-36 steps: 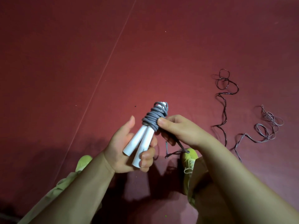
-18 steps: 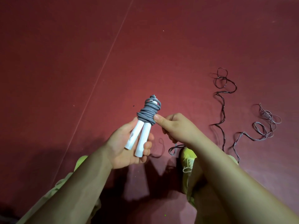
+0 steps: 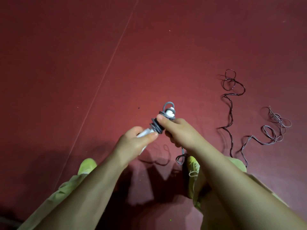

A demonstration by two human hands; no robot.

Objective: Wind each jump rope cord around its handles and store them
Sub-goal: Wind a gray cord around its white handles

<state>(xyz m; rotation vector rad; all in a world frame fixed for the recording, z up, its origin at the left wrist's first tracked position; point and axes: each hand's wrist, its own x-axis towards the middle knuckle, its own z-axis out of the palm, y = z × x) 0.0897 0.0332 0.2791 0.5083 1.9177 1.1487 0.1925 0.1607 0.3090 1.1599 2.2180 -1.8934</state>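
My left hand point(image 3: 132, 143) grips the two white handles point(image 3: 146, 132) of a jump rope held above the red floor. Grey cord point(image 3: 157, 126) is wound in several turns round the upper part of the handles, with a small loop point(image 3: 167, 105) standing out at the top. My right hand point(image 3: 179, 131) lies over the coil, thumb pressed on the windings, fingers curled round the cord. A short loose loop of the grey cord point(image 3: 180, 159) hangs below my right hand by my right shoe. Two other cords lie unwound on the floor at the right, a dark one point(image 3: 230, 105) and a paler one point(image 3: 272, 130).
Red floor point(image 3: 149, 55) all round, with a thin pale seam line point(image 3: 103, 77) running diagonally at the left. My yellow-green shoes point(image 3: 87, 166) and trouser legs stand at the bottom. Shadows of my arms fall on the floor between my feet.
The handles have tipped over to the right and turned in my left hand. My right hand has come up over the coil. The loose tail of grey cord has grown shorter.
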